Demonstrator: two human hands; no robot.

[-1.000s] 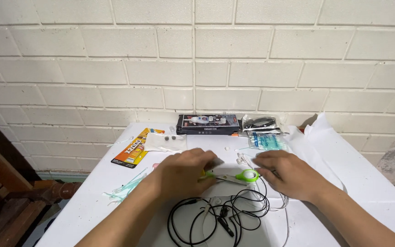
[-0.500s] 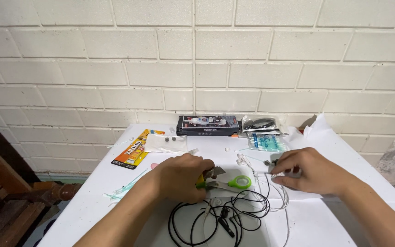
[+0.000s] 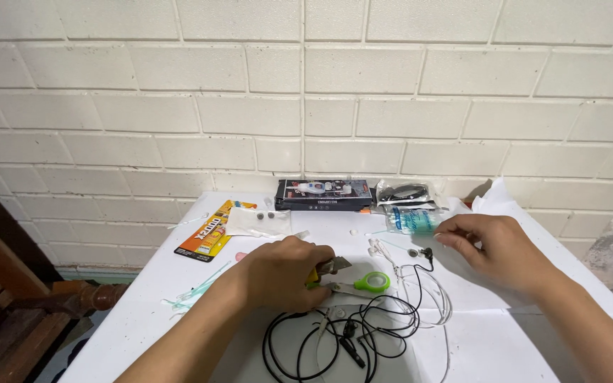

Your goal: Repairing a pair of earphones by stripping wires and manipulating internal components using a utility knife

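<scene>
My left hand rests on the white table and grips a small cutting tool with a green loop handle and metal jaws pointing right. My right hand hovers to the right of it, thumb and fingertips pinched together just above two small earbuds. A thin white earphone wire seems to run up to that pinch, though the strand is hard to see. In front of the tool lies a tangle of black cable.
Against the brick wall lie a black box, a clear packet with a black coil and a blue-printed packet. A yellow glue card, a white paper scrap and green ties lie at left. A wooden chair stands left.
My right hand has left the tool and moved right and up, pinching near the earbuds. My left hand has stayed on the tool, which is now more exposed.
</scene>
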